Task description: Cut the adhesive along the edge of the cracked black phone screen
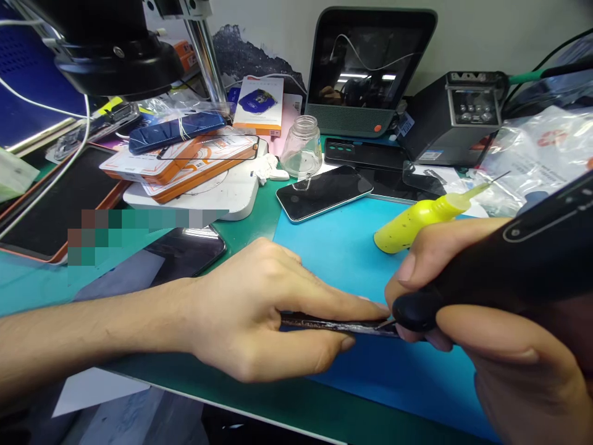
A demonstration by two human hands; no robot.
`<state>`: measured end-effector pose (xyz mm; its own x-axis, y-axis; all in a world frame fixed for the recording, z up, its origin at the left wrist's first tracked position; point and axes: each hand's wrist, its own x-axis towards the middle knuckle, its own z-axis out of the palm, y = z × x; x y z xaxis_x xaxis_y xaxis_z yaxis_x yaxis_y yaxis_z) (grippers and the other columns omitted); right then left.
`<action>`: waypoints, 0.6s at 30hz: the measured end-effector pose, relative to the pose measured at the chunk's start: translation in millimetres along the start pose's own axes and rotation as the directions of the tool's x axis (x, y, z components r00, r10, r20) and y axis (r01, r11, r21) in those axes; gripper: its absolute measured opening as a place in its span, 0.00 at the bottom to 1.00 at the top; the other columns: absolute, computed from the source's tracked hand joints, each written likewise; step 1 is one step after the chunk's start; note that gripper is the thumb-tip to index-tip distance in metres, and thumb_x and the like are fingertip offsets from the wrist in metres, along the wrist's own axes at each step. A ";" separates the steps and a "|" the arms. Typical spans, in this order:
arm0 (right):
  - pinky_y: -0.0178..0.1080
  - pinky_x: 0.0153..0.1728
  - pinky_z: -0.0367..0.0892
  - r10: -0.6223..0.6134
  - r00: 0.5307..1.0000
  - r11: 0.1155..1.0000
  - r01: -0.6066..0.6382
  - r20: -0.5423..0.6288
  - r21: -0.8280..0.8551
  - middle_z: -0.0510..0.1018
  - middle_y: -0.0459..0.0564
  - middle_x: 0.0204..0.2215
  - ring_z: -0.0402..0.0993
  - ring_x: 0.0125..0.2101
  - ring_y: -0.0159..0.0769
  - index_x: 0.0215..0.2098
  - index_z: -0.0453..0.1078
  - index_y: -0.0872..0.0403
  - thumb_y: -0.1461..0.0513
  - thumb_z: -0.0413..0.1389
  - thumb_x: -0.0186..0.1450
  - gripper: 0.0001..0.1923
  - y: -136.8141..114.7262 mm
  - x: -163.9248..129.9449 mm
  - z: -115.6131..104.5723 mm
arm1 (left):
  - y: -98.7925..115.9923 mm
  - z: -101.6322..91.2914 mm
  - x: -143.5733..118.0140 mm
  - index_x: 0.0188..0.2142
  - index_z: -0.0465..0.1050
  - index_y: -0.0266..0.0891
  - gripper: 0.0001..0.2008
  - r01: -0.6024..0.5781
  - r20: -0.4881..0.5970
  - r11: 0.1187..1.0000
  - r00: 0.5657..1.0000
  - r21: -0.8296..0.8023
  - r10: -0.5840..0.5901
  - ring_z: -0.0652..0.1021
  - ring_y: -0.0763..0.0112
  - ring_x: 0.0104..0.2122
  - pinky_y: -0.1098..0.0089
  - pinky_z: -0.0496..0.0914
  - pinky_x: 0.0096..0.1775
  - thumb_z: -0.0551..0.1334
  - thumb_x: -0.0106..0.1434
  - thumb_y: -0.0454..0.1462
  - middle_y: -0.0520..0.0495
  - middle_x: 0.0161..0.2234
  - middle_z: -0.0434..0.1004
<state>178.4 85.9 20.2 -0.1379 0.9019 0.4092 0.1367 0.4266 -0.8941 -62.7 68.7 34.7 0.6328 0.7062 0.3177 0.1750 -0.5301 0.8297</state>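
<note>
I could pass a hand over the blue mat [333,247] between the left hand [262,309] and the silver-edged smartphone [324,193], but the yellow needle-tipped bottle [407,225] and the black handheld tool [504,266] block the right, while 2 stacked orange-white boxes [204,165] and the overhanging black microscope head [118,65] crowd the left rear.

A slanted black tool [500,266] meets a thin, scuffed dark strip [331,326].

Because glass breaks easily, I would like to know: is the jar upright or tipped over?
Upright. The jar has its narrower neck at the top and its wider body below.
</note>
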 end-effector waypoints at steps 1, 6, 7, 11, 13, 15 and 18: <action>0.33 0.19 0.68 -0.020 0.998 1.000 0.020 -0.067 0.008 0.68 0.53 0.35 0.73 0.30 0.37 0.45 0.71 0.58 0.32 0.71 0.73 0.38 4.2 -1.4 1.7 | 0.0 0.1 0.1 0.47 0.88 0.34 0.14 -0.001 -0.002 1.000 1.000 0.002 0.001 0.75 0.72 0.22 0.70 0.66 0.25 0.62 0.70 0.27 0.43 0.31 0.89; 0.36 0.24 0.73 -0.091 0.954 0.994 0.106 -0.285 0.037 0.63 0.49 0.31 0.73 0.30 0.38 0.50 0.69 0.56 0.34 0.59 0.83 0.33 32.1 -16.4 9.9 | -0.6 0.9 -0.7 0.43 0.89 0.33 0.13 -0.020 -0.026 1.000 0.999 -0.002 0.020 0.72 0.72 0.20 0.70 0.65 0.24 0.63 0.71 0.27 0.45 0.28 0.85; 0.36 0.24 0.73 -0.095 0.954 0.994 0.108 -0.285 0.032 0.63 0.49 0.31 0.73 0.30 0.38 0.50 0.69 0.56 0.34 0.58 0.83 0.33 36.9 -18.5 10.6 | -0.7 1.0 -1.0 0.42 0.88 0.34 0.12 -0.022 -0.029 1.000 0.999 -0.005 0.021 0.72 0.72 0.20 0.70 0.65 0.24 0.63 0.71 0.27 0.44 0.28 0.85; 0.36 0.24 0.72 -0.098 0.954 0.994 0.110 -0.284 0.026 0.63 0.49 0.31 0.73 0.30 0.38 0.51 0.69 0.56 0.34 0.58 0.83 0.33 47.9 -19.5 12.7 | -0.6 0.6 -1.2 0.43 0.88 0.35 0.12 -0.004 -0.018 1.000 1.000 -0.005 0.003 0.78 0.71 0.22 0.70 0.66 0.25 0.63 0.70 0.27 0.44 0.31 0.88; 0.36 0.24 0.72 -0.099 0.954 0.993 0.111 -0.284 0.026 0.63 0.49 0.31 0.73 0.31 0.39 0.51 0.69 0.56 0.34 0.58 0.83 0.33 49.6 -17.9 14.0 | -0.5 0.3 -0.8 0.44 0.88 0.36 0.12 0.013 -0.008 1.000 1.000 0.006 -0.013 0.80 0.70 0.23 0.70 0.67 0.26 0.63 0.71 0.28 0.42 0.34 0.90; 0.36 0.24 0.72 -0.100 0.954 0.993 0.112 -0.282 0.026 0.63 0.49 0.31 0.73 0.31 0.39 0.51 0.69 0.56 0.34 0.58 0.83 0.33 50.3 -16.9 15.0 | -0.6 0.5 -0.7 0.44 0.88 0.35 0.12 0.017 -0.008 1.000 1.000 0.013 -0.017 0.79 0.70 0.23 0.69 0.66 0.25 0.63 0.71 0.29 0.42 0.34 0.90; 0.36 0.24 0.72 -0.099 0.955 0.993 0.111 -0.279 0.028 0.63 0.49 0.31 0.73 0.31 0.39 0.51 0.69 0.56 0.34 0.58 0.83 0.33 50.6 -16.4 15.2 | -1.1 1.3 -1.1 0.43 0.89 0.34 0.13 0.005 -0.022 1.000 1.000 0.000 -0.005 0.75 0.71 0.20 0.69 0.65 0.24 0.63 0.71 0.28 0.45 0.28 0.86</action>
<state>172.6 91.8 -34.6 0.1284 0.8382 0.5301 0.0930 0.5220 -0.8479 -62.6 67.9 32.9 0.6154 0.7186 0.3238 0.1782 -0.5270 0.8310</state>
